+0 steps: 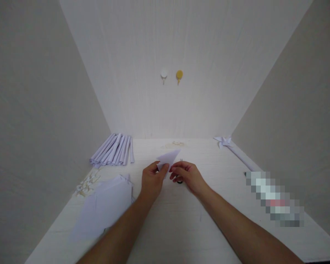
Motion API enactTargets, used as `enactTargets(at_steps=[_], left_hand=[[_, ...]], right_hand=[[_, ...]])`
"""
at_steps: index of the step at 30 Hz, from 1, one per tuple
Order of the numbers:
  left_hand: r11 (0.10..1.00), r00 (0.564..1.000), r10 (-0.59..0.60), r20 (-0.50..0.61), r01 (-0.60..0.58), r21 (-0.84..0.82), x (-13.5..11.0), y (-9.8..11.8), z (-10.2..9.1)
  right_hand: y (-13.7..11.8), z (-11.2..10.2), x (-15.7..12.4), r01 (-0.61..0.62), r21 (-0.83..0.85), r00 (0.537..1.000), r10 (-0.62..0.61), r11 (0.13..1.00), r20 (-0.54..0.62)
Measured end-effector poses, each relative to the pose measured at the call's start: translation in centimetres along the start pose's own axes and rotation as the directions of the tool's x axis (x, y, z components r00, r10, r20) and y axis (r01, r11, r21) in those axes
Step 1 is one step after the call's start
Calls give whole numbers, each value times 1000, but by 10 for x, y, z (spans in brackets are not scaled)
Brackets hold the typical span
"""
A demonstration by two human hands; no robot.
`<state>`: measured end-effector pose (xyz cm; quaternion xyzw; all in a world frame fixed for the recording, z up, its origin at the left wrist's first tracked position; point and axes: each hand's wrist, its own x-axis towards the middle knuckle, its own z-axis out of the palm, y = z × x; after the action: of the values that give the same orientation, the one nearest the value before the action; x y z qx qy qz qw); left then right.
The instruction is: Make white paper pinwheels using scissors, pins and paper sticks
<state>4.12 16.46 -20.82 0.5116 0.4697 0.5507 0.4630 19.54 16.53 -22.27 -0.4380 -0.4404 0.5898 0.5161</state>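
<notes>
Paper [169,157], one piece, pinched by left hand [151,179]; right hand [190,176], grip unclear; two hooks [179,74] beyond.

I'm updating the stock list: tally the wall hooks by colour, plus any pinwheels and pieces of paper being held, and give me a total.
White hook: 1
Yellow hook: 1
Pinwheel: 1
Held paper: 1
Total: 4

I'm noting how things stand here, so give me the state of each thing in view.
Small paper: held, pointed
Left hand: pinching small paper
Right hand: half-curled, contact unclear
Scissors: mostly hidden, opening unclear
Paper tubes: rolled, piled together
Paper sheets: flat, loosely stacked
Pinwheel: formed, blades spread
Small pieces: loosely heaped
White hook: mounted
Yellow hook: mounted
Pixelated item: unreadable
</notes>
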Motion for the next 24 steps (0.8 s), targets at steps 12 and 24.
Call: enactTargets(at_steps=[12,24], left_hand=[[1000,999,28,36,-28,1,-5,2,2],[999,998,-22,51,20,43,-7,4,0]], right_hand=[[-13,0,-8,22,16,999,-22,1000,-26],[-8,-2,-8,19,-88,1000,-21,996,-19]])
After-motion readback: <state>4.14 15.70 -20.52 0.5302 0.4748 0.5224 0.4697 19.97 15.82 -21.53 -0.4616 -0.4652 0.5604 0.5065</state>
